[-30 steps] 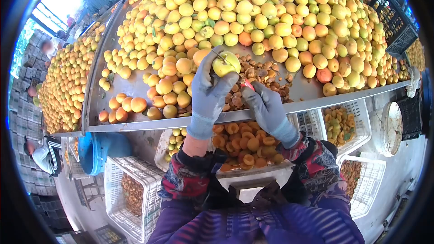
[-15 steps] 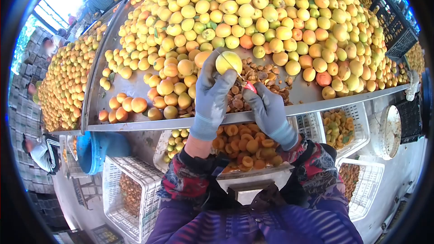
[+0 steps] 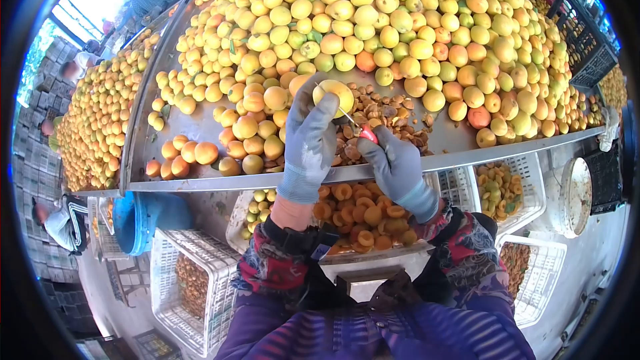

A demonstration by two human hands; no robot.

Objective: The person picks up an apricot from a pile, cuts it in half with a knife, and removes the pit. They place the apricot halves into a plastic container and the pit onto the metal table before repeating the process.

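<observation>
Between the thumb and fingers of my gloved left hand [image 3: 312,137] is a yellow apricot [image 3: 335,97], raised above the table's near edge. My right hand [image 3: 397,163], also gloved, is wrapped around the red handle of a small knife [image 3: 367,135]. Its thin blade points up and left, with the tip right at the apricot's lower side. Below and behind the knife lies a heap of brown apricot pits [image 3: 383,108] on the metal table. A large pile of whole apricots [image 3: 373,20] rises just beyond both hands.
The metal table's raised rim [image 3: 460,158] runs in front of me. Under it sits a container of apricot halves [image 3: 363,217]. White crates [image 3: 200,253] and a blue bucket [image 3: 137,223] stand on the floor. A black crate [image 3: 583,43] leans at right. Other people are at left.
The apricot has turned slightly in my left hand. My right hand and the knife have shifted a little; the blade, earlier lying across the apricot, now has its tip at the lower side.
</observation>
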